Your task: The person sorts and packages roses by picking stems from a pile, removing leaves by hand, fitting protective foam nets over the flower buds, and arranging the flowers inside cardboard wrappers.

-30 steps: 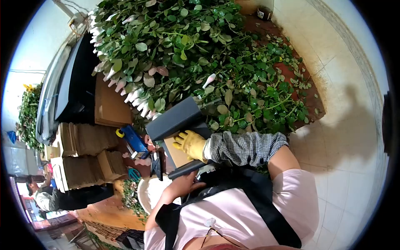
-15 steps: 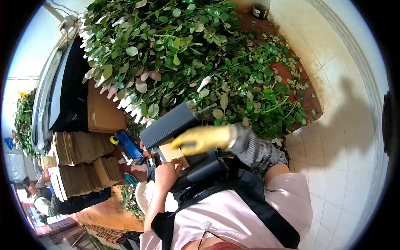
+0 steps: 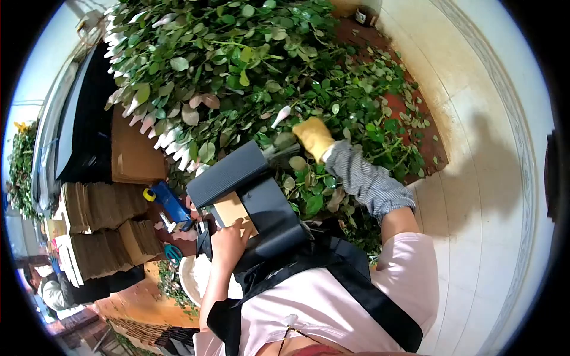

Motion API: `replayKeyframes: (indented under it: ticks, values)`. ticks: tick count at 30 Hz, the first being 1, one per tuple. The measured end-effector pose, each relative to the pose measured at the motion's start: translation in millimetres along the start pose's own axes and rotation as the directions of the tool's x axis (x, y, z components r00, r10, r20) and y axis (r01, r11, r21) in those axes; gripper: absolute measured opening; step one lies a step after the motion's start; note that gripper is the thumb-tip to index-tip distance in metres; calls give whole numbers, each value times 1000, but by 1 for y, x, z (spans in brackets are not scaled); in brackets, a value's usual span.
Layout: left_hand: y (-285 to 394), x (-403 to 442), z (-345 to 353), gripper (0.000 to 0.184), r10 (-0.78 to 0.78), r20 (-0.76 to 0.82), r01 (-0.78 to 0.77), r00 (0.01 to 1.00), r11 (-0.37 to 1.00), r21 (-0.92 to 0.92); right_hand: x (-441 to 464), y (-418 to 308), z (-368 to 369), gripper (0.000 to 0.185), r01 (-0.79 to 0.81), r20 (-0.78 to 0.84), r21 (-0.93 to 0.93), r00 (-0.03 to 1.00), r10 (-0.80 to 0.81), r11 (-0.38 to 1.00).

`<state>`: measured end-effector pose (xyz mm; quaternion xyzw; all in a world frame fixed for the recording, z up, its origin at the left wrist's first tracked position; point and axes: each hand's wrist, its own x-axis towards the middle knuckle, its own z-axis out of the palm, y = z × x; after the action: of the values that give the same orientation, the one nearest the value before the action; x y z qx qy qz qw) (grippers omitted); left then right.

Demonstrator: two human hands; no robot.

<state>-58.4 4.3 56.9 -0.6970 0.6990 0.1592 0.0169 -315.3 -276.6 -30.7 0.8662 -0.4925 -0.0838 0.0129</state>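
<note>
My bare left hand (image 3: 228,240) presses its fingers on the lower end of a tan cardboard piece (image 3: 233,210), which lies on a smooth black sheet (image 3: 270,204). Above the cardboard is a dark grey ribbed board (image 3: 228,172). My right hand (image 3: 313,137), in a yellow glove with a striped grey sleeve, is closed among leafy rose stems (image 3: 350,89), just right of a single pale pink rosebud (image 3: 281,116). Whatever its fingers enclose is hidden by the glove and leaves.
At left stand stacks of brown cardboard (image 3: 98,255). A blue tape dispenser (image 3: 169,202) and teal scissors (image 3: 173,254) lie near them, beside a white bucket (image 3: 193,285). Another person (image 3: 56,291) is at far left. White tiled wall (image 3: 469,237) runs along the right.
My gloved right hand has moved from over the black sheet, up and right into the stems, and has closed. My left hand stays at the cardboard, its fingers lower over it.
</note>
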Motion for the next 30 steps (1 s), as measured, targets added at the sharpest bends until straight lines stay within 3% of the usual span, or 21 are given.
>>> replayKeyframes:
  ticks: [1, 2, 5, 7, 8, 9, 11, 13, 15, 17, 18, 19, 21, 22, 23, 25, 26, 27, 28, 29, 30]
  values:
    - [-1, 1, -1, 34, 6, -30, -6, 1000, 1000, -5, 5, 8, -13, 14, -5, -73, -36, 997, 2, 999]
    - [0, 1, -5, 36, 6, -34, -6, 999, 1000, -4, 3, 18, -40, 15, -52, -311, 7, 949, 52, 999]
    - [-1, 1, -3, 47, -27, 30, 28, 999, 999, -29, -16, 45, -105, 18, -73, -773, 47, 628, 82, 996]
    - [-2, 0, -1, 48, -10, 30, 11, 999, 1000, -22, -23, 57, -112, 25, 49, -632, 14, 774, -29, 999]
    - [-3, 1, 0, 49, 13, 7, -13, 1000, 1000, -23, -36, 57, -113, 35, 36, -488, -110, 868, -86, 993]
    - [-3, 2, 1, 49, 37, -14, -37, 999, 999, -25, -46, 48, -124, 42, 75, -483, -137, 866, -132, 988]
    - [-1, 1, 1, 51, 37, 9, -37, 999, 999, -18, -58, 38, -131, 35, 30, -577, -203, 804, -145, 979]
    - [-2, 2, 4, 44, 62, -88, -63, 994, 998, 0, -68, 37, -141, 34, 39, -573, -237, 801, -172, 971]
    - [-5, 1, 0, 48, 35, -7, -35, 999, 999, -7, -81, 29, -156, 32, 48, -578, -263, 792, -197, 964]
    - [-15, 2, 3, 53, 38, -112, -55, 993, 986, -160, -107, 8, -174, 27, 160, -457, -272, 847, -273, 949]
    - [-26, 7, 2, 58, 22, -5, -23, 1000, 959, -281, -120, -8, -178, 29, 259, -368, -189, 876, -313, 947]
    - [-43, 13, 12, 56, 35, 34, -17, 999, 897, -443, -136, -27, -177, 31, 337, -270, -88, 898, -348, 937]
    - [-92, 26, 49, 54, 202, -36, -167, 979, 682, -712, -159, -64, -137, 24, 479, -238, 81, 861, -449, 874]
    - [-88, 27, 26, 53, 121, 256, 182, 959, 427, -886, -159, -78, -108, 26, 535, -215, 198, 841, -496, 821]
    - [-93, 29, 25, 56, 201, 239, 176, 950, 289, -941, -152, -87, -74, 28, 556, -215, 394, 830, -514, 732]
    - [-109, 33, 42, 57, 252, 248, 170, 935, 292, -941, -131, -84, -7, 35, 496, -301, 763, 840, -451, 415]
    - [-105, 30, 42, 48, 256, 204, 87, 945, 405, -910, -124, -77, -1, 40, 515, -368, 718, 852, -373, 468]
    - [-93, 28, 49, 32, 231, 33, -116, 972, 601, -791, -121, -73, 4, 46, 532, -436, 670, 847, -306, 518]
    - [-73, 22, 36, 26, 197, 32, -118, 980, 702, -702, -126, -74, -13, 45, 551, -457, 666, 834, -309, 502]
    - [-52, 17, 23, 21, 154, 22, -109, 988, 789, -605, -126, -78, -24, 48, 467, -274, 664, 878, -391, 584]
    - [-44, 16, 24, 14, 124, 8, -95, 992, 798, -595, -131, -79, -29, 48, 487, -304, 619, 872, -384, 616]
